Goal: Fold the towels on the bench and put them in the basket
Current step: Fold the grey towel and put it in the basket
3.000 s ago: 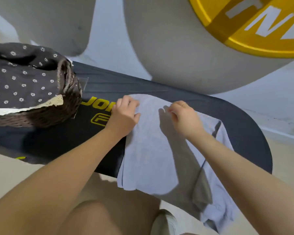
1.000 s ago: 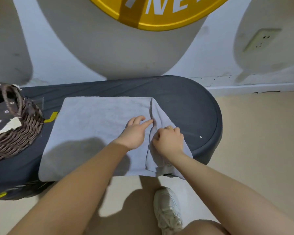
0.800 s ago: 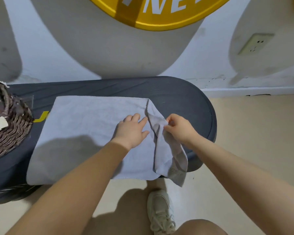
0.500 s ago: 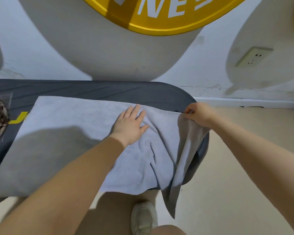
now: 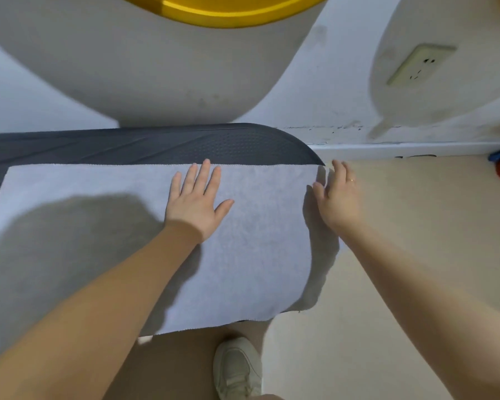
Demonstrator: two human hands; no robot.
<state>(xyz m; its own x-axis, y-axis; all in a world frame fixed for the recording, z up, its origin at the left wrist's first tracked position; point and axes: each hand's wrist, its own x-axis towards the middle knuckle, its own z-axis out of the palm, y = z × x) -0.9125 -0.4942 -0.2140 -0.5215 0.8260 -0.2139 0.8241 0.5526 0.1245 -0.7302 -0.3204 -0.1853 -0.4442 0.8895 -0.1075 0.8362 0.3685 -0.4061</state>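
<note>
Grey towel (image 5: 257, 255) lies spread on the desk (image 5: 185, 145), overhanging its near and right edges. Left hand (image 5: 197, 203) presses it flat, fingers spread; right hand (image 5: 338, 203) hovers released. Lifting pressure could let it slide floorward.

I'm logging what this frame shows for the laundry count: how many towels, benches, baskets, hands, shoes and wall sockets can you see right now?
Towel: 1, light blue-grey, spread on the bench
Bench: 1
Basket: 0 in view
Hands: 2, left hand flat on the towel, right hand open at its right edge
Shoe: 1
Wall socket: 1
Total: 6
</note>
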